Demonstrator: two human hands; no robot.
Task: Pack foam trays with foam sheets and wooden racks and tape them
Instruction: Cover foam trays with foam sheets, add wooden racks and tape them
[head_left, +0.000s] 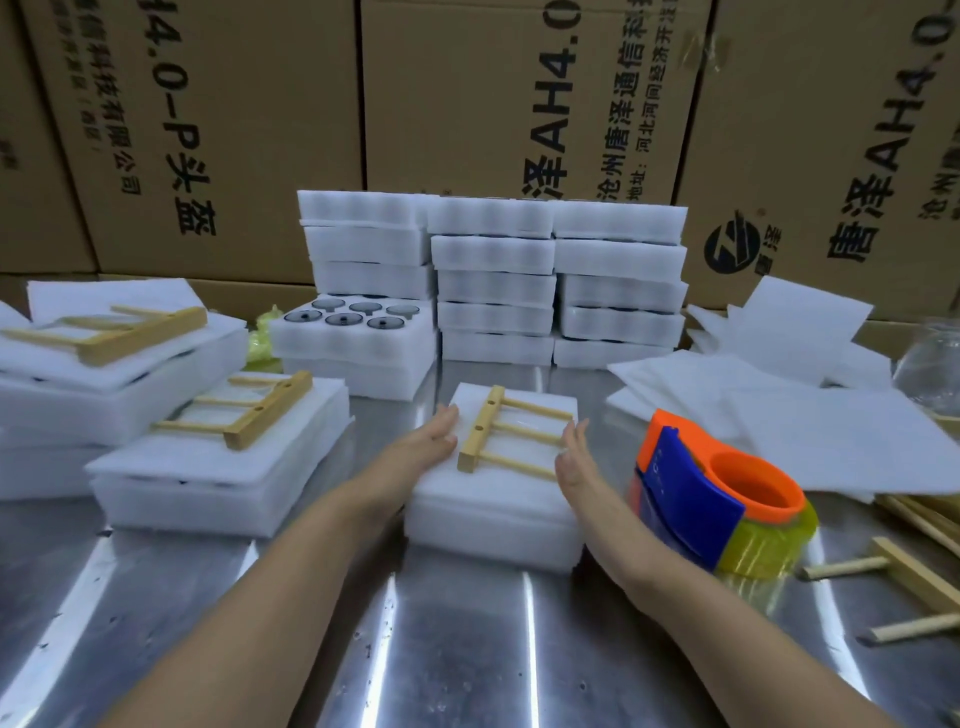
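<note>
- To the far left of the left hand, two foam stacks (156, 467) sit on the metal table (457, 649), each with a wooden rack lying on top; the nearer of these racks (244, 410) lies tilted across its stack.
- Beyond the left hand, an open foam tray (353, 353) shows dark round lids (345, 318) set in its pockets.
- The left hand (431, 436) lies flat with straight fingers against the left edge of the middle foam tray (493, 514), gripping nothing.
- Between the two hands, a wooden rack (511, 431) rests on the white sheet covering that tray, its thick bar towards the left hand and its thin rods pointing at the right hand.
- The right hand (571, 457) stands on edge with fingers straight, touching the tray's right side, holding nothing.
- Behind both hands, closed foam trays (561, 280) are piled in columns before cardboard boxes (467, 104).
- Just right of the right hand, an orange and blue tape dispenser (722, 499) stands with yellowish tape.
- Farther right, loose foam sheets (810, 431) spread out, and spare racks (909, 577) lie near the table's edge.
</note>
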